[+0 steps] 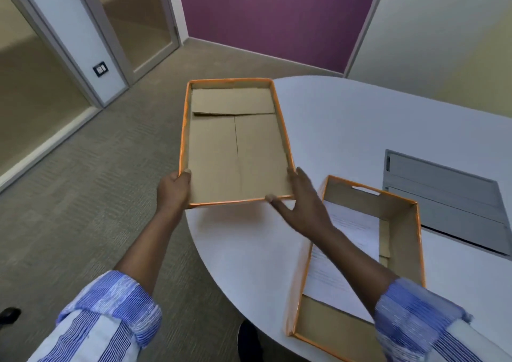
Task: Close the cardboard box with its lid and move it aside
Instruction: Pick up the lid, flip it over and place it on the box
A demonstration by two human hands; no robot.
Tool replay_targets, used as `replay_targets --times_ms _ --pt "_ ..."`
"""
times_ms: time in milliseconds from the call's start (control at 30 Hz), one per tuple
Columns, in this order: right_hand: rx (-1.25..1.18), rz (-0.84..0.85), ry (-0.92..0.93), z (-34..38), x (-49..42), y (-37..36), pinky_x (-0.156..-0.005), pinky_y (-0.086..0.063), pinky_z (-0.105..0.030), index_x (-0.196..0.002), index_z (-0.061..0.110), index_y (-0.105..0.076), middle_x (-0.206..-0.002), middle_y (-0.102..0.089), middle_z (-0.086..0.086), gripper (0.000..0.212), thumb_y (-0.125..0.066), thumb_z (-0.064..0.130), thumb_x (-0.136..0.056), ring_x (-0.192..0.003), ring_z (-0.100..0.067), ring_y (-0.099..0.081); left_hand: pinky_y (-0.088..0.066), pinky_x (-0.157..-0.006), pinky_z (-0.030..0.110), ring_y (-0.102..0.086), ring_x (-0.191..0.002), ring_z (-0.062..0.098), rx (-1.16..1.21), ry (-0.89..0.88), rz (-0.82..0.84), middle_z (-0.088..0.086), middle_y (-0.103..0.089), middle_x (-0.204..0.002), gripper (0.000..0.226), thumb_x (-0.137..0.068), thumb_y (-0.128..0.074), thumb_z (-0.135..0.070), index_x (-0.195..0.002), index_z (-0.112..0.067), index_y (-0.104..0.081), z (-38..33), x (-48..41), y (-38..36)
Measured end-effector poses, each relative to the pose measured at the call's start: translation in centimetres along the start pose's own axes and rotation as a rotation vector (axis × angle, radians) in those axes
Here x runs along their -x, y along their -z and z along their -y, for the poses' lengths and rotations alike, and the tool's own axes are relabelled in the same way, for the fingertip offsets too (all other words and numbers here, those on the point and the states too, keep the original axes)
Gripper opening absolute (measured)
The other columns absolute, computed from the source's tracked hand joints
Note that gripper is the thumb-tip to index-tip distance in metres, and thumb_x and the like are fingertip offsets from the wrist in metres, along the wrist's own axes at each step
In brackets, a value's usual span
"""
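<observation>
View from a head cam, looking down at a white rounded table [346,128] w/ two cardboard pieces trimmed in orange. The lid [235,142], a shallow tray, is held up in the air w/ its hollow side facing the camera, partly over the table's left edge and partly over the carpet. The left hand [174,188] is closed on the lid's near-left corner, thumb hooked over the rim. The right hand [300,206] is spread fairly wide at the near-right corner, thumb on the front rim, fingers along the side wall; it seems to steady more than clamp. The cardboard box [360,253] sits open on the table to the right, near the person, under the right forearm, w/ printed paper sheets [343,239] inside. Judged step: lid picked up, not yet on the box. Next move prob. calls for flipping the lid hollow-side down, carrying it right, and squaring its walls around the box rim before pressing down; the box can't go aside til then.
</observation>
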State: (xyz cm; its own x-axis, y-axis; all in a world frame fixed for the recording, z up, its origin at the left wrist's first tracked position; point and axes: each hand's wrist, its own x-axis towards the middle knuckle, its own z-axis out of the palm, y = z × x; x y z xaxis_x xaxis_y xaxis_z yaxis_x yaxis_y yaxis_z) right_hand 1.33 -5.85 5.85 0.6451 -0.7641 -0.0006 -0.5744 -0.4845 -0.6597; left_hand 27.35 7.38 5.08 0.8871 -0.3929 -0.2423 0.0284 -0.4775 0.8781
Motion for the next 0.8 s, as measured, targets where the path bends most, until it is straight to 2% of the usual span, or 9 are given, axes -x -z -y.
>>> replay_targets --times_ms 67,167,233,333,500,567,633,700,800 --pt "-0.175 -0.135 0.056 0.5 -0.5 4.3 -0.115 -0.041 -0.042 -0.157 0.02 -0.03 -0.163 -0.031 -0.006 0.095 -0.05 0.075 -0.083 -0.146 -0.021 -0.037 -0.039 -0.058 0.032 -0.055 -0.066 0.017 0.066 -0.004 0.043 -0.001 -0.061 -0.073 0.029 -0.096 -0.056 -0.029 -0.069 -0.021 -0.062 -2.7 0.3 -0.4" --pt "-0.373 -0.26 0.18 1.3 -0.6 11.2 -0.1 -0.048 -0.019 -0.156 0.027 -0.033 -0.159 -0.037 0.006 0.071 -0.051 0.059 -0.095 -0.132 -0.011 -0.053 -0.04 -0.054 0.029 -0.058 -0.065 0.015 0.129 -0.007 0.14 -0.002 -0.065 -0.075 0.021 -0.094 -0.06 -0.027 -0.075 -0.023 -0.065 -6.3 1.0 -1.3" --pt "-0.323 -0.324 0.321 1.0 -0.1 15.6 -0.102 -0.05 -0.026 -0.151 0.023 -0.041 -0.159 -0.04 0.001 0.053 -0.044 0.031 -0.099 -0.132 -0.016 -0.056 -0.043 -0.047 0.025 -0.061 -0.055 0.014 0.155 -0.007 0.224 0.0 -0.067 -0.069 0.019 -0.092 -0.062 -0.027 -0.076 -0.018 -0.067 -8.2 1.6 -2.1" --pt "-0.016 -0.362 0.446 -0.5 0.9 21.7 -0.102 -0.05 -0.039 -0.147 0.02 -0.049 -0.16 -0.039 -0.001 0.067 -0.042 0.004 -0.082 -0.138 -0.019 -0.049 -0.048 -0.051 0.024 -0.064 -0.043 0.008 0.217 0.028 0.389 -0.005 -0.071 -0.056 0.016 -0.088 -0.069 -0.023 -0.077 -0.012 -0.072 -10.5 2.7 -3.1" --pt "0.524 -0.244 0.533 -2.9 2.8 28.1 -0.115 -0.032 -0.061 -0.143 0.016 -0.051 -0.165 -0.031 -0.008 0.06 -0.074 0.023 -0.087 -0.153 -0.032 -0.026 -0.051 -0.072 0.039 -0.067 -0.071 0.025 0.188 0.162 0.709 0.009 -0.071 -0.084 0.044 -0.067 -0.08 -0.029 -0.102 -0.004 -0.072 -12.2 4.2 -4.6" --pt "0.569 -0.282 0.56 -2.8 3.7 29.4 -0.113 -0.034 -0.064 -0.127 0.013 -0.061 -0.158 -0.043 -0.01 0.047 -0.076 0.032 -0.087 -0.152 -0.033 -0.03 -0.05 -0.06 0.036 -0.064 -0.061 0.023 0.131 0.172 0.766 0.009 -0.069 -0.075 0.04 -0.065 -0.082 -0.03 -0.095 -0.006 -0.071 -12.4 5.0 -5.6" --pt "0.517 -0.264 0.541 -2.1 4.6 30.1 -0.113 -0.036 -0.061 -0.123 0.011 -0.062 -0.147 -0.055 -0.01 0.046 -0.066 0.041 -0.089 -0.146 -0.033 -0.04 -0.047 -0.047 0.028 -0.063 -0.052 0.019 0.114 0.19 0.824 0.007 -0.067 -0.067 0.023 -0.074 -0.079 -0.033 -0.082 -0.012 -0.074 -12.4 6.1 -6.9" --pt "0.434 -0.247 0.5 -1.3 5.2 30.6 -0.107 -0.043 -0.058 -0.125 0.011 -0.062 -0.133 -0.064 -0.01 0.047 -0.065 0.041 -0.089 -0.131 -0.032 -0.053 -0.047 -0.05 0.029 -0.063 -0.054 0.022 0.169 0.216 0.859 0.01 -0.066 -0.07 0.028 -0.086 -0.07 -0.038 -0.071 -0.016 -0.078 -11.9 6.8 -8.2" --pt "0.387 -0.252 0.533 -0.3 5.3 31.3 -0.092 -0.047 -0.043 -0.12 0.01 -0.063 -0.117 -0.066 -0.006 0.038 -0.073 0.03 -0.09 -0.104 -0.02 -0.054 -0.055 -0.064 0.039 -0.071 -0.068 0.032 0.338 0.17 0.84 0.024 -0.072 -0.094 0.032 -0.096 -0.06 -0.032 -0.106 -0.006 -0.075 -11.2 7.7 -9.6"
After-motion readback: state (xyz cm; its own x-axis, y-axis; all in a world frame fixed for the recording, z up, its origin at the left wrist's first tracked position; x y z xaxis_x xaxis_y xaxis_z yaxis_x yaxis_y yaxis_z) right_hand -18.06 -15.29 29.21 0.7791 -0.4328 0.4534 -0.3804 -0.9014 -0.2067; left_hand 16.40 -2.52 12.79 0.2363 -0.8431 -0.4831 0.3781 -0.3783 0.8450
